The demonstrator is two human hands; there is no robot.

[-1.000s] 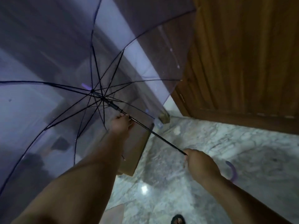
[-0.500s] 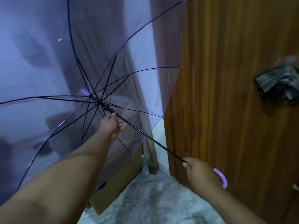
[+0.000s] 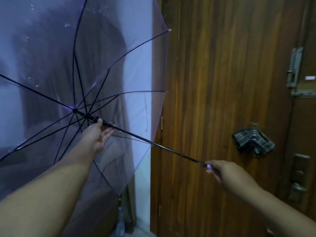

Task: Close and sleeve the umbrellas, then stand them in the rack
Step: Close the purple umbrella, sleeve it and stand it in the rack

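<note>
translucent purple umbrella [image 3: 136, 74] fully open, black ribs spread

A translucent purple umbrella [image 3: 119, 74] stands fully open, canopy spread to the left of the wooden door [image 3: 222, 100], black ribs fanned from the hub, its black shaft slanting down toward the door. A folded grey striped umbrella [image 3: 253, 142] hangs against the door.

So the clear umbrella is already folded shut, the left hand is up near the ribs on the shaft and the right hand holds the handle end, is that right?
Not quite. The head view shows the clear umbrella fully open, ribs spread. The rest holds: the left hand is up at the shaft near the ribs, and the right hand holds the handle end.
</note>
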